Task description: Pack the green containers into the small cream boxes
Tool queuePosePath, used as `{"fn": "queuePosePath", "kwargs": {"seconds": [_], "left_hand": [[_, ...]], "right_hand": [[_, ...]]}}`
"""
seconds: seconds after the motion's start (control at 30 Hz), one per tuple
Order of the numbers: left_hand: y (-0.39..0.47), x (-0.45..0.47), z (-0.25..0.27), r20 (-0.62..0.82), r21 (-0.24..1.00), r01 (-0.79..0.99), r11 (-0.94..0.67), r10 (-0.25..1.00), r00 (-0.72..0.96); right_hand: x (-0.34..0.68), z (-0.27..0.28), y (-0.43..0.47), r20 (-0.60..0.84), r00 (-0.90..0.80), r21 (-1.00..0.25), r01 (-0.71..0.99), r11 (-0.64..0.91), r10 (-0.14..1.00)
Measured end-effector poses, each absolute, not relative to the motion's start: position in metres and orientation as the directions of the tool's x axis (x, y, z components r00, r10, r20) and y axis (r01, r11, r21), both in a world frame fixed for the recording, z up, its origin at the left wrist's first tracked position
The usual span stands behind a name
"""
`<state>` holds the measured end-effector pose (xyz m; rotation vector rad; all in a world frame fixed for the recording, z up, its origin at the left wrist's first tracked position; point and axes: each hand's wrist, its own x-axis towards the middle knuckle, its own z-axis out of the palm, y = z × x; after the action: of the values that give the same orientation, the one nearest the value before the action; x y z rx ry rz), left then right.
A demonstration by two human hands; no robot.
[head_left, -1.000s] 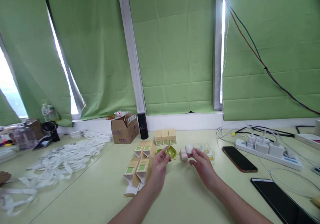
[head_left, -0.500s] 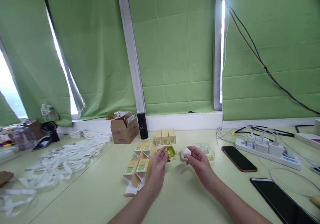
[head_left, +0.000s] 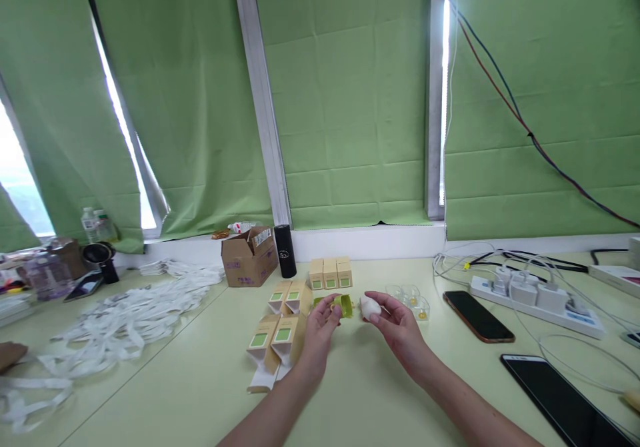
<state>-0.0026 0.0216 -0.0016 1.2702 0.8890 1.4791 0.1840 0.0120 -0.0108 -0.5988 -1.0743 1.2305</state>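
My left hand (head_left: 318, 335) is closed on a small green hollow cup-like piece (head_left: 346, 306), its fingers curled round one side. In my right hand (head_left: 400, 330) a white rounded lump (head_left: 369, 308) is pinched between thumb and fingers; its exact kind is hard to make out. The two pieces are held close together but apart, above the table. Beyond my right fingers lies a clear plastic tray with round cups (head_left: 423, 306), partly covered by the hand. Several small tan cartons with green labels (head_left: 263, 340) stand beside my left forearm, the nearer ones with open flaps.
More small tan cartons (head_left: 331, 274) stand behind my hands, near a black cylinder (head_left: 285, 252) and an open cardboard box (head_left: 249, 260). White ribbons (head_left: 135, 317) spread at left. Phones (head_left: 479, 317) and a power strip (head_left: 537, 304) with cables lie at right.
The green piece has turned in my left hand, so its hollow shows less from above. My right hand has rotated the white lump slightly and lowered it a little.
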Motion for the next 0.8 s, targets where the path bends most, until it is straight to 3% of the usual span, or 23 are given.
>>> {"fn": "queuePosePath", "kwargs": {"seconds": [0.5, 0.8], "left_hand": [[0.0216, 0.0018, -0.0033, 0.288, 0.954, -0.101, -0.283, 0.957, 0.043], [0.0210, 0.0020, -0.0012, 0.320, 0.947, -0.031, -0.319, 0.947, 0.039]], "right_hand": [[0.1768, -0.0092, 0.0148, 0.363, 0.058, -0.906, -0.211, 0.366, 0.930], [0.1747, -0.0080, 0.0122, 0.381, 0.056, -0.907, -0.169, 0.385, 0.923]]}}
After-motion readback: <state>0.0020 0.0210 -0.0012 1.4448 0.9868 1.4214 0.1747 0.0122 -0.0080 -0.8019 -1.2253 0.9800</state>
